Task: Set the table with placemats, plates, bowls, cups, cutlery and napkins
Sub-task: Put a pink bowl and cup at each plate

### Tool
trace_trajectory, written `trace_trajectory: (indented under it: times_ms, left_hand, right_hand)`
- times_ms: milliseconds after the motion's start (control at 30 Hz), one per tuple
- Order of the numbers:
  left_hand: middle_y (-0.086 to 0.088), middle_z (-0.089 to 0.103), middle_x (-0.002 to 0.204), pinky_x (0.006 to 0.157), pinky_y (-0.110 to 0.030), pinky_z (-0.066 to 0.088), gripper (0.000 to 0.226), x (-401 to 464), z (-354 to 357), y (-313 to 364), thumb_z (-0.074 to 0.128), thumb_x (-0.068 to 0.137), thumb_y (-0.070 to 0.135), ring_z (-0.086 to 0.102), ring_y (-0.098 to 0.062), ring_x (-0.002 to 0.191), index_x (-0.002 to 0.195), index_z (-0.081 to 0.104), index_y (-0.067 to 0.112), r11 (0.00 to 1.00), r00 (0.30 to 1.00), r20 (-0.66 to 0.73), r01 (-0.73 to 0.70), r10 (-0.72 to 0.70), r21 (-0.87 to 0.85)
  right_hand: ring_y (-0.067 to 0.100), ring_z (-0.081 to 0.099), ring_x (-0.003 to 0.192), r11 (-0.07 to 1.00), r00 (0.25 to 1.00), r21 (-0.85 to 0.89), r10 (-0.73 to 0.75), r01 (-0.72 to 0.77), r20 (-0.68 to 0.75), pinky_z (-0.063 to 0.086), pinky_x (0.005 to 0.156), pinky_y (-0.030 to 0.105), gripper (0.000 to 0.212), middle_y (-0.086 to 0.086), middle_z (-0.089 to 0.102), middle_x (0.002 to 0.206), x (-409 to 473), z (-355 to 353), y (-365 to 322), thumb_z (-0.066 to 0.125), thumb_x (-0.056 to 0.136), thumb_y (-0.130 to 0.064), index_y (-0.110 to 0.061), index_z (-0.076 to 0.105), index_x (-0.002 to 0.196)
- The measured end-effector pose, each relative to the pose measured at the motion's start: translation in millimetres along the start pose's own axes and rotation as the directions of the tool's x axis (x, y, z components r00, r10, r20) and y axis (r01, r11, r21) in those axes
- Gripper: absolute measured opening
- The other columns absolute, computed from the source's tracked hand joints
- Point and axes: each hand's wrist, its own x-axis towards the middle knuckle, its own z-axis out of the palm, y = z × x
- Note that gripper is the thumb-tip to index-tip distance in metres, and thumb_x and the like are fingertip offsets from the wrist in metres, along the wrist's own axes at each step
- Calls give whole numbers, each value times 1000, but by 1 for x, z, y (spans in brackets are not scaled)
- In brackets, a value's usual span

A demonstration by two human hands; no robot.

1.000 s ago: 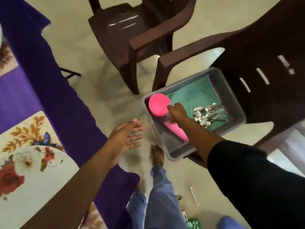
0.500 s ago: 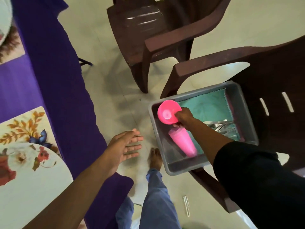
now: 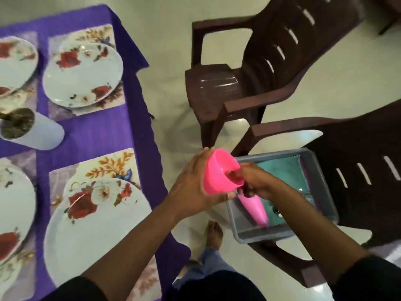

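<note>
Filling left of frame: purple tablecloth (image 3: 91, 135), floral placemats (image 3: 104, 161), rose-print plates (image 3: 86, 231)
Lower right: grey tub (image 3: 321, 170) on brown chair (image 3: 358, 148)
Centre: pink bowl (image 3: 219, 172), tilted
Left hand (image 3: 193, 183): cupping bowl's outside
Right hand (image 3: 253, 179): pinching bowl's rim
Inside tub: pink cup (image 3: 253, 209), lying down

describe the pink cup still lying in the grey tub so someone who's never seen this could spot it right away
Find the dark brown chair at the right, whose seat carries a grey tub. Inside, on a teal cloth, lies a tall, narrow pink cup on its side, just below the right hand. The pink bowl nearby is wide, short and held up by both hands, the left hand cupping it from outside.
</note>
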Motion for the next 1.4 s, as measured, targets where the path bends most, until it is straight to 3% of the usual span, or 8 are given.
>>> trace_trajectory:
  times_ms: [200,367,467,600,767,1133,1267,1400]
  left_hand:
    - [37,43,138,88,-19,54,111,-98,-78,0,82,58,81,51,8,122,151,31,49,996,967,-255,-10,-12,-85]
    - [20,59,132,84,-35,62,105,-175,-102,-34,76,56,89,63,-5,112,146,44,43,972,904,-402,55,-147,-230]
    - [19,59,134,84,-37,63,106,-212,-107,-53,78,57,87,63,-7,113,147,45,42,956,874,-440,82,-204,-280]
    - [24,61,127,81,-33,63,98,-244,-111,-67,79,58,83,63,0,108,143,48,46,947,832,-502,81,-235,-309]
    - [22,62,128,79,-33,65,103,-266,-112,-83,77,56,87,64,-4,108,144,49,43,930,794,-534,101,-290,-354]
    - [24,60,136,91,-32,61,100,-290,-107,-108,77,61,84,62,-5,118,146,46,42,916,694,-608,211,-386,-341]
    - [25,62,133,86,-30,62,101,-292,-106,-114,79,58,85,65,-5,114,144,48,44,872,599,-643,232,-478,-432]
    - [23,60,133,86,-33,61,111,-301,-97,-122,70,49,97,63,-7,111,144,49,44,788,403,-677,352,-615,-506]
  right_hand:
    - [9,48,39,993,972,-91,-51,74,230,28,40,21,24,2,59,52,-73,100,-55,39,106,-13,-1,59,103]
    - [9,50,43,983,943,-156,-45,102,330,29,43,20,36,-1,63,52,-101,183,-66,27,112,-20,-8,56,95]
    - [12,56,53,976,917,-205,11,77,398,34,47,21,39,11,75,74,-103,217,-61,26,113,-29,-6,58,106]
    - [26,71,73,973,898,-213,17,86,439,49,58,29,47,18,77,99,-104,251,-55,38,108,-48,-9,58,124]
    - [30,74,105,956,908,-104,-221,273,356,61,91,50,53,4,76,117,-101,276,-62,54,95,-66,-27,66,129]
    - [8,67,115,721,809,-485,-178,495,561,56,102,37,88,-16,67,129,-70,311,-90,83,64,-73,-30,62,137]
    - [4,67,108,721,797,-476,-176,504,578,57,91,24,60,-15,66,127,-39,315,-112,88,74,-53,-37,64,127]
    - [14,52,128,554,808,-600,-275,576,521,49,100,32,100,-10,48,148,9,322,-129,89,67,-62,-31,43,151]
